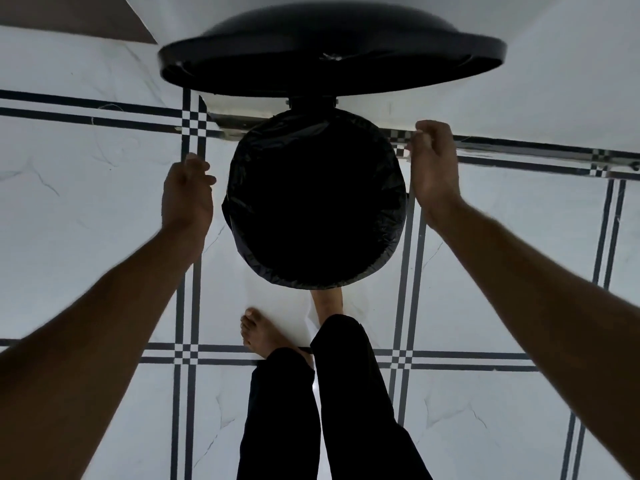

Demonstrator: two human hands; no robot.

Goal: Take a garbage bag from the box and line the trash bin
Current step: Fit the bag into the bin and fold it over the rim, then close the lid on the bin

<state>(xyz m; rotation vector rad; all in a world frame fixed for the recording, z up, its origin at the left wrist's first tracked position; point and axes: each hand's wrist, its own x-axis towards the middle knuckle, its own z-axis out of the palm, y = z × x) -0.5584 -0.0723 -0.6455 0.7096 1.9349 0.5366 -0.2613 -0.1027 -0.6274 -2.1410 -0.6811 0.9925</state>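
Observation:
A round black trash bin stands on the floor below me, and a black garbage bag [311,265] is folded over its rim all the way round. The bin's black lid [332,46] is tipped up behind it. My left hand [187,192] hovers just left of the rim with loosely curled fingers and holds nothing. On the right side my right hand [433,161] is a little apart from the rim, its fingers bent and empty. My right foot [327,301] reaches under the bin's front edge. No box of bags is in view.
White marble floor tiles with dark striped borders [188,306] surround the bin. A white wall [519,98] rises directly behind it. My left foot [259,332] stands just in front of the bin, and dark trouser legs [329,410] fill the lower middle.

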